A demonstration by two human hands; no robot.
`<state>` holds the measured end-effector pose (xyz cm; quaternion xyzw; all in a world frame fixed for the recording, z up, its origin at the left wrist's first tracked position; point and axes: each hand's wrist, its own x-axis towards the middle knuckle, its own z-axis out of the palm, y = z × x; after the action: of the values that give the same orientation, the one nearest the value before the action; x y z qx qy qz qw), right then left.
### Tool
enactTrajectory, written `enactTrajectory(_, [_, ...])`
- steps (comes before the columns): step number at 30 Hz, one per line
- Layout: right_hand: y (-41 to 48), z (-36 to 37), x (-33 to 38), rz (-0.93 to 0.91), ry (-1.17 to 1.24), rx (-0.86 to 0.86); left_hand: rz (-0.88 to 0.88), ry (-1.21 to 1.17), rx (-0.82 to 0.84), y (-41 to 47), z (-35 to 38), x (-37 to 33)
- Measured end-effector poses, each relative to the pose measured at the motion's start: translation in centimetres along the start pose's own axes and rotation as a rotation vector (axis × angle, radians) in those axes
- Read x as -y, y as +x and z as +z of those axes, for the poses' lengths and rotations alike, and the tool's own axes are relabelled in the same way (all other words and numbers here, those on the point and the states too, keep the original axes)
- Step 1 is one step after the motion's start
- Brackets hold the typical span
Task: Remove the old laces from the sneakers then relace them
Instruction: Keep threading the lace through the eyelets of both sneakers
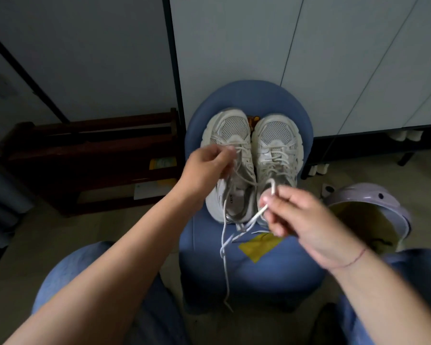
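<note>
While both sneakers sit side by side on the blue stool [254,95], left hand [207,165] pinches lace [223,252] over the left sneaker [230,130], mid-stool. Slack trails down the stool's front, crossed on itself. Right sneaker [276,135] still laced. Right hand [299,220], above the stool's front right, pinches a loop. Risk: a hard tug likely knots that crossing, or drags the sneaker off the stool.

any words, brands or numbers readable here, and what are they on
"CECE", roughly, small and sideways: on the insole of the picture-left sneaker.
Yellow-green packet on the dark shelf: print too blurred to read.
Nothing else readable.
</note>
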<state>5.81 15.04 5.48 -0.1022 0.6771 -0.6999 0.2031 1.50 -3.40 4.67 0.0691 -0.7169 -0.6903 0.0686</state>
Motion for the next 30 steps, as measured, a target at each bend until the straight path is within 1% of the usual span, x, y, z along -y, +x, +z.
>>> enactTrajectory(2, [1.2, -1.4, 1.6, -0.059, 0.029, -0.035, -0.090, -0.103, 0.226, -1.0, 0.8, -0.8])
enactTrajectory(4, [2.4, -2.4, 2.5, -0.090, -0.014, -0.032, -0.172, -0.152, 0.435, -1.7, 1.5, -0.9])
enactTrajectory(6, [3.6, -3.3, 3.0, -0.092, -0.049, -0.056, -0.171, -0.149, 0.570, -2.0, 2.0, -0.6])
enactTrajectory(7, [4.3, -3.9, 3.2, -0.089, -0.041, -0.087, -0.148, -0.114, 0.590, -1.9, 2.1, -0.4])
enactTrajectory(9, [5.6, -5.4, 3.6, -0.073, 0.021, -0.166, -0.126, -0.068, 0.574, -1.4, 2.1, -0.1])
enactTrajectory(13, [8.6, -9.4, 4.2, 0.004, 0.211, -0.345, -0.130, 0.004, 0.446, 0.0, 1.6, -0.3])
enactTrajectory(16, [10.1, -10.7, 3.1, 0.063, 0.238, -0.411, -0.126, 0.068, 0.357, 0.9, 1.2, -0.2])
enactTrajectory(17, [10.4, -10.7, 2.3, 0.060, 0.186, -0.451, -0.127, 0.077, 0.331, 1.1, 1.1, -0.1])
enactTrajectory(18, [10.5, -10.5, 1.6, 0.029, 0.071, -0.508, -0.130, 0.079, 0.307, 1.4, 1.0, 0.0])
enactTrajectory(19, [10.5, -10.2, 1.0, -0.044, -0.105, -0.583, -0.129, 0.082, 0.290, 1.6, 1.0, 0.1])
enactTrajectory(20, [10.4, -9.7, 0.6, -0.163, -0.284, -0.617, -0.126, 0.093, 0.280, 1.8, 1.0, 0.1])
enactTrajectory(21, [10.2, -9.0, 0.6, -0.290, -0.420, -0.573, -0.125, 0.108, 0.277, 2.0, 1.2, 0.3])
enactTrajectory(22, [9.8, -7.9, 0.9, -0.378, -0.502, -0.449, -0.122, 0.118, 0.279, 2.1, 1.3, 0.3])
enactTrajectory(23, [9.4, -6.6, 1.2, -0.403, -0.552, -0.277, -0.120, 0.121, 0.283, 2.1, 1.4, 0.3])
enactTrajectory(24, [9.1, -5.5, 1.4, -0.384, -0.602, -0.110, -0.121, 0.116, 0.284, 2.2, 1.7, 0.4])
enactTrajectory(25, [8.9, -4.7, 1.2, -0.355, -0.654, 0.001, -0.121, 0.112, 0.284, 2.3, 1.9, 0.4])
enactTrajectory(26, [8.8, -4.0, 0.9, -0.349, -0.695, 0.034, -0.122, 0.110, 0.287, 2.3, 2.0, 0.3])
enactTrajectory(27, [8.9, -3.9, 0.5, -0.365, -0.715, -0.006, -0.122, 0.112, 0.294, 2.4, 2.0, 0.2])
enactTrajectory(30, [9.3, -5.4, 0.5, -0.380, -0.681, -0.219, -0.126, 0.128, 0.318, 2.6, 1.8, 0.0])
